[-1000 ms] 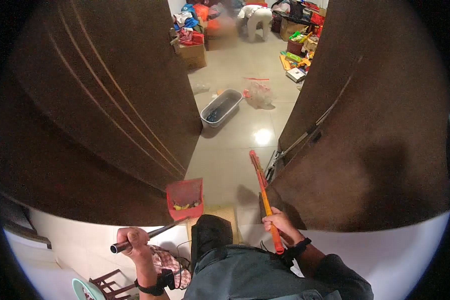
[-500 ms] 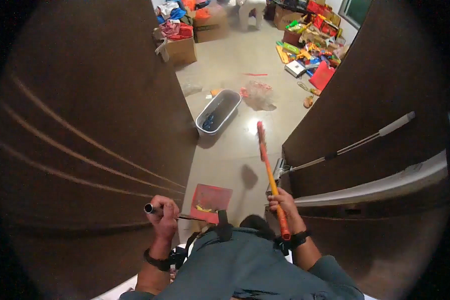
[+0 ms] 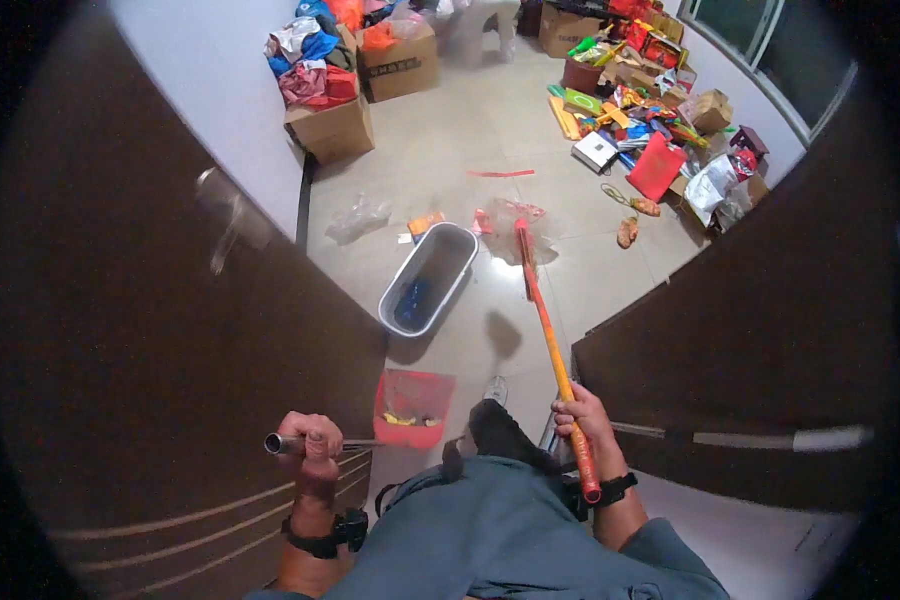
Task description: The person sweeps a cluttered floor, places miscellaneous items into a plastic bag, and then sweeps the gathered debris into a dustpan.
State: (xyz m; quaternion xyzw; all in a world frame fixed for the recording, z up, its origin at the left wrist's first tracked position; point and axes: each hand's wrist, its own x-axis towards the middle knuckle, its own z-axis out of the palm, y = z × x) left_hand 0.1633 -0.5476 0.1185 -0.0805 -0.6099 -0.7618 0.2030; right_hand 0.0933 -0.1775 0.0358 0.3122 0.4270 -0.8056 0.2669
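My right hand [image 3: 586, 418] is wrapped round the orange handle of a broom [image 3: 551, 340]. Its red head reaches forward over crumpled clear plastic film [image 3: 515, 212]; whether it touches the floor I cannot tell. At lower left my left hand [image 3: 314, 436] grips the metal tube handle of a red dustpan [image 3: 412, 392]. Yellowish scraps lie in the pan, which hangs low beside my leg. Just ahead stands a long grey-white bin [image 3: 444, 234], with something dark blue at its bottom.
Dark door panels [image 3: 250, 320] flank me on both sides. Beyond, cardboard boxes [image 3: 332, 130] of cloth and bags stand at the left, and a heap of packages and toys [image 3: 660, 110] fills the right. A clear bag [image 3: 360, 218] and a red strip [image 3: 502, 173] lie on the tiles.
I have moved forward through the doorway. The room shows wider, and the bin lies nearer the dustpan in view. The broom's head now overlaps the plastic film. Both hands keep their holds.
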